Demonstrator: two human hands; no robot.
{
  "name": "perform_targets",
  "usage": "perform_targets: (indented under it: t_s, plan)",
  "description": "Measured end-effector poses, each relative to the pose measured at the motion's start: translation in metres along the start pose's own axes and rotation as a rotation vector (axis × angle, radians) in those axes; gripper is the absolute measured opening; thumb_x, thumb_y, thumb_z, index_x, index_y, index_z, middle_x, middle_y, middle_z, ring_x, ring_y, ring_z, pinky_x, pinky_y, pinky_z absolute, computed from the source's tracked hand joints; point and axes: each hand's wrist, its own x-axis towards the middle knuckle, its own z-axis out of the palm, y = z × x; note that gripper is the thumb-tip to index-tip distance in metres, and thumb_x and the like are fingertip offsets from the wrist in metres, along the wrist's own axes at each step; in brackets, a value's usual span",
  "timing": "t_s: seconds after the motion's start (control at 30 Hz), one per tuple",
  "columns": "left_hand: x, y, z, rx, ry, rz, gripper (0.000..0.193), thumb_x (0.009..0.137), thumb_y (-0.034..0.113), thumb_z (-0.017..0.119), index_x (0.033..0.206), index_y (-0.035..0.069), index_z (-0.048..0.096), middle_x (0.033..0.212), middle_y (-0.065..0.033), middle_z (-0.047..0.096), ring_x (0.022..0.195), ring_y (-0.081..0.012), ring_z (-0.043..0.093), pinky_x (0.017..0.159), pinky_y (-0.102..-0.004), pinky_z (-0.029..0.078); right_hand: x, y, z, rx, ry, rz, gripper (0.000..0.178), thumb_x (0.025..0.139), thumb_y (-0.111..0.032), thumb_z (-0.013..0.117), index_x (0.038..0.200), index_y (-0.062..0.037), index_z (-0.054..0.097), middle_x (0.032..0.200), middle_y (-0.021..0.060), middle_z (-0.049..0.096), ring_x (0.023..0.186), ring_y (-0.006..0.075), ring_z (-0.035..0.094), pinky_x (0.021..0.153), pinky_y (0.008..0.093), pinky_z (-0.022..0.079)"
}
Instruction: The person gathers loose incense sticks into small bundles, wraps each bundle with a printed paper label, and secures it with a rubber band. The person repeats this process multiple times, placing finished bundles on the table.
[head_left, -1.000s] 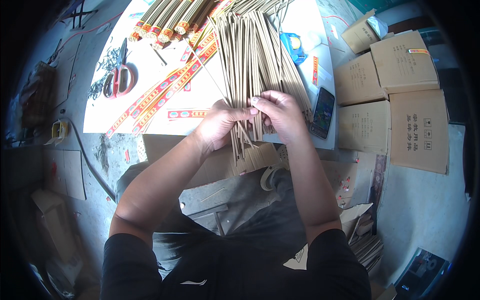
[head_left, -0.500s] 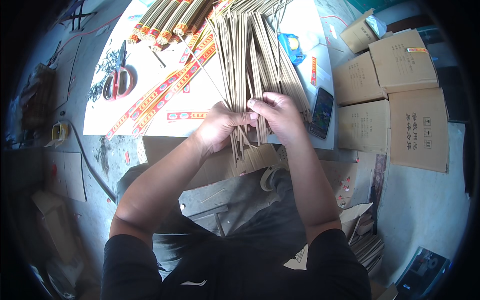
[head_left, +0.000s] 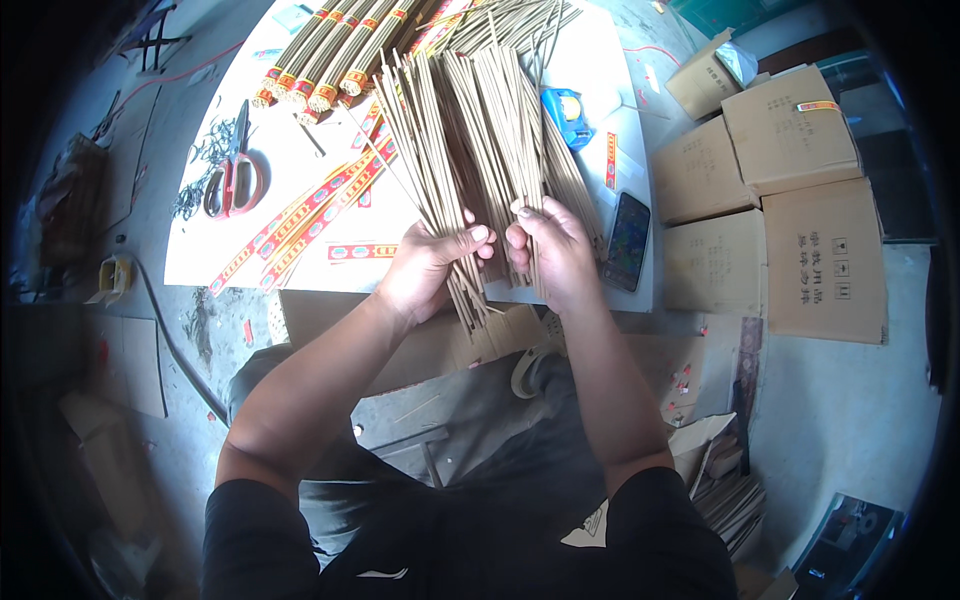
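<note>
My left hand (head_left: 428, 265) is closed round a bundle of thin brown incense sticks (head_left: 420, 150), thumb across the front. These sticks fan out at the top and lean left, their lower ends poking out beneath the hand. My right hand (head_left: 558, 252) pinches a smaller bunch of the same sticks (head_left: 527, 140), held upright just right of the first. A gap separates the two hands. Behind them more loose sticks (head_left: 572, 190) lie on the white table (head_left: 230, 265), partly hidden by the held ones.
Banded stick bundles (head_left: 345, 50) are stacked at the far left. Red-and-yellow paper strips (head_left: 310, 215) and scissors (head_left: 236, 175) lie on the left. A blue tape measure (head_left: 567, 118) and a phone (head_left: 627, 240) are on the right, with cardboard boxes (head_left: 825, 260) beyond.
My hands have drawn apart, splitting the sticks into two bunches. The left bunch now leans further left. The whole view has shifted slightly.
</note>
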Motion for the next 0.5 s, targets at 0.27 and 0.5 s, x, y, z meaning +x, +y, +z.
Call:
perform_targets:
  t_s: [0.27, 0.5]
  plan:
    - [0.0032, -0.0050, -0.0030, -0.010, -0.004, 0.008, 0.026, 0.092, 0.002, 0.075, 0.112, 0.006, 0.060, 0.095, -0.0080, 0.071, 0.086, -0.0171, 0.070, 0.077, -0.0321, 0.057, -0.0064, -0.0006, 0.0016, -0.055, 0.067, 0.093, 0.016, 0.106, -0.020, 0.058, 0.111, -0.0057, 0.062, 0.077, 0.0000, 0.060, 0.059, 0.0094, 0.054, 0.054, 0.0244, 0.044]
    - [0.0015, -0.0025, 0.0019, -0.033, 0.010, -0.015, 0.026, 0.092, 0.002, 0.075, 0.112, 0.005, 0.059, 0.092, -0.0086, 0.070, 0.085, -0.0185, 0.070, 0.079, -0.0348, 0.059, -0.0071, 0.0002, -0.0027, -0.175, 0.039, 0.094, 0.017, 0.104, -0.019, 0.061, 0.108, -0.0032, 0.064, 0.086, 0.0071, 0.072, 0.069, 0.0136, 0.068, 0.058, 0.0261, 0.051]
